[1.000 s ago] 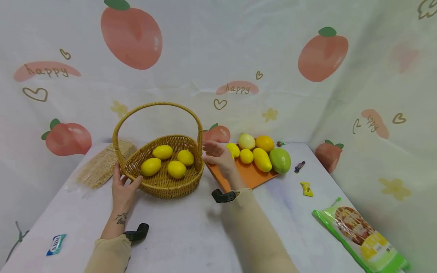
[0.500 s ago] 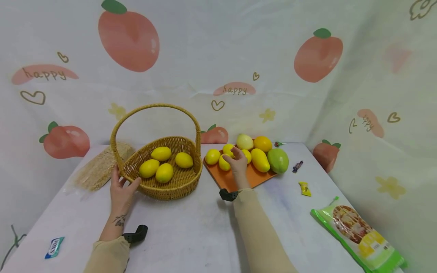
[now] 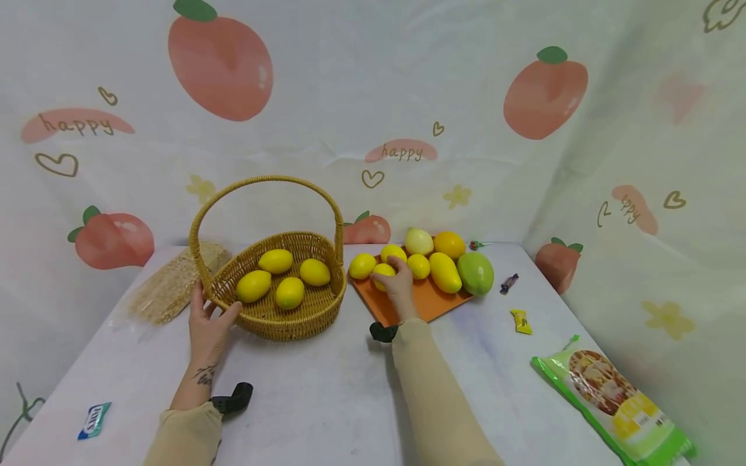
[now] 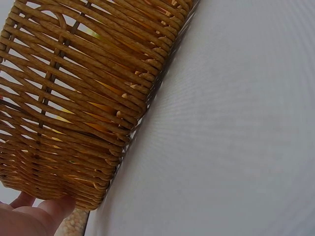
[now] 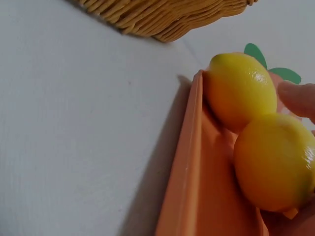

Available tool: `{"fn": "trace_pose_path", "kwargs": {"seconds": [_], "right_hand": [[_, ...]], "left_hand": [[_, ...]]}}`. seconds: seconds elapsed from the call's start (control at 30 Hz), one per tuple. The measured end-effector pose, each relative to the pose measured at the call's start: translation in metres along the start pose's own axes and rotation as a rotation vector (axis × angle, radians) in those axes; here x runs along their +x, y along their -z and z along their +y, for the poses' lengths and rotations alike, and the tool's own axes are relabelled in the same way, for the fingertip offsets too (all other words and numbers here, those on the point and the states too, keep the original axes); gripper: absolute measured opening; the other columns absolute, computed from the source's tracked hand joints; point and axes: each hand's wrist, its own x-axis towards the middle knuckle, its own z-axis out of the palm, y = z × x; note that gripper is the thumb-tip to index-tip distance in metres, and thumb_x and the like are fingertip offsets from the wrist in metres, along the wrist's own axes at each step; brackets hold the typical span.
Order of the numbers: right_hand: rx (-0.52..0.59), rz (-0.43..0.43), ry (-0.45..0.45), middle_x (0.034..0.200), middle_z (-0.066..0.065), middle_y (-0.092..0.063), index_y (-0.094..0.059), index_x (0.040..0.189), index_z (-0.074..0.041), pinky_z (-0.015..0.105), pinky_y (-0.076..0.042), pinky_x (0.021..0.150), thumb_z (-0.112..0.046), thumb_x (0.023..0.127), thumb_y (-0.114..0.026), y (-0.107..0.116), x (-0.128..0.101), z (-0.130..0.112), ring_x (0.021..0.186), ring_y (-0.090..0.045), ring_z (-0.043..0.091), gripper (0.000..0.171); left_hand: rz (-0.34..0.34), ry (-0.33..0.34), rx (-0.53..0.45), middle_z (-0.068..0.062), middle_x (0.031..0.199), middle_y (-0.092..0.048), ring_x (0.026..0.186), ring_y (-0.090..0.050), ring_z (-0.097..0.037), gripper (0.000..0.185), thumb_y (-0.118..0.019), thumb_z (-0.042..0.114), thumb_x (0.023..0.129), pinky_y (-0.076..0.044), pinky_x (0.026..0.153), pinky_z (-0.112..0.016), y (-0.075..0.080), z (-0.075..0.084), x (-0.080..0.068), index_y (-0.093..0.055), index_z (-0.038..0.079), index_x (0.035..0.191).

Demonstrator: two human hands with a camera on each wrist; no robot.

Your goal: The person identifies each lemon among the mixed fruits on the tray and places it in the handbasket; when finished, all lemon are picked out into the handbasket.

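Right hand (image 3: pixel 398 283) curls over a lemon (image 3: pixel 381 272) on the orange tray (image 3: pixel 431 299), beside another lemon (image 3: pixel 362 265) at the tray's left corner. Left hand (image 3: pixel 208 321) grips the wicker basket (image 3: pixel 294 318) rim; four lemons (image 3: pixel 289 292) inside.

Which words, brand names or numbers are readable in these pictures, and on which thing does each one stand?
"happy": pink patch on the backdrop, left.
"happy": pink patch behind the orange tray.
A third pink patch at right: folded, only partly legible, cannot read it for sure.
Blue packet on the table: white lettering, too small to read.
Green snack bag: label blurred, unreadable.
Small candies: no readable print.
No numbers are visible.
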Motion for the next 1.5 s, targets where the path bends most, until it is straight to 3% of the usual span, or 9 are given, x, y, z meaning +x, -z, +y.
{"fn": "trace_pose_path", "kwargs": {"seconds": [0.2,0.47,0.63,0.77,1.07,1.27,1.5], "right_hand": [[-0.123,-0.053,-0.045,0.136,0.012,-0.043,-0.05,0.13,-0.009,0.044,-0.034,0.106,-0.006,0.073,-0.074,0.003,-0.001,0.0,0.119,-0.038,0.029,0.062],[-0.18,-0.1,0.028,0.136,0.012,-0.044,-0.052,0.129,-0.009,0.046,-0.034,0.105,-0.01,0.071,-0.075,0.022,-0.004,-0.004,0.119,-0.04,0.028,0.062],[-0.205,-0.185,0.091,0.134,0.007,-0.048,-0.054,0.128,-0.012,0.045,-0.036,0.103,-0.016,0.072,-0.077,0.033,-0.017,-0.017,0.118,-0.043,0.026,0.06],[-0.166,-0.293,0.121,0.133,0.004,-0.049,-0.055,0.127,-0.012,0.042,-0.039,0.1,-0.014,0.072,-0.077,0.029,-0.034,-0.031,0.117,-0.045,0.023,0.059],[-0.007,-0.526,0.177,0.129,0.008,-0.051,-0.052,0.129,-0.008,0.03,-0.046,0.086,-0.002,0.074,-0.074,-0.026,-0.063,-0.071,0.104,-0.049,0.022,0.06],[0.018,-0.572,0.217,0.128,0.006,-0.054,-0.054,0.128,-0.01,0.028,-0.048,0.085,-0.005,0.073,-0.075,-0.073,-0.062,-0.098,0.101,-0.052,0.017,0.059],[-0.014,-0.551,0.208,0.126,0.003,-0.055,-0.053,0.13,-0.012,0.028,-0.05,0.084,-0.01,0.075,-0.075,-0.105,-0.047,-0.112,0.104,-0.054,0.015,0.06]], "left_hand": [[0.007,-0.003,-0.012,-0.008,0.149,-0.023,0.13,-0.03,-0.032,0.086,-0.061,0.008,0.085,-0.034,0.105,-0.049,0.0,0.0,0.0,-0.01,0.033,0.148],[0.0,-0.003,-0.003,-0.008,0.15,-0.02,0.131,-0.028,-0.032,0.087,-0.061,0.008,0.085,-0.034,0.105,-0.048,0.001,-0.001,0.001,-0.008,0.031,0.149],[-0.005,-0.001,-0.015,-0.009,0.151,-0.018,0.132,-0.027,-0.033,0.088,-0.061,0.007,0.085,-0.033,0.106,-0.051,0.001,0.0,0.002,-0.006,0.03,0.149],[-0.006,-0.003,-0.016,-0.009,0.151,-0.018,0.132,-0.027,-0.034,0.089,-0.061,0.006,0.085,-0.032,0.106,-0.052,0.001,0.001,0.002,-0.005,0.03,0.149],[-0.003,-0.015,-0.011,-0.011,0.151,-0.018,0.132,-0.027,-0.035,0.088,-0.061,0.007,0.085,-0.032,0.106,-0.052,0.001,0.0,-0.002,-0.006,0.03,0.149],[0.003,-0.022,-0.011,-0.011,0.151,-0.019,0.131,-0.029,-0.036,0.087,-0.061,0.006,0.085,-0.033,0.105,-0.051,0.002,-0.002,-0.003,-0.006,0.028,0.15],[-0.009,-0.035,-0.004,-0.009,0.152,-0.019,0.13,-0.03,-0.034,0.087,-0.062,0.006,0.085,-0.036,0.104,-0.046,0.002,-0.001,-0.002,-0.008,0.026,0.15]]}}
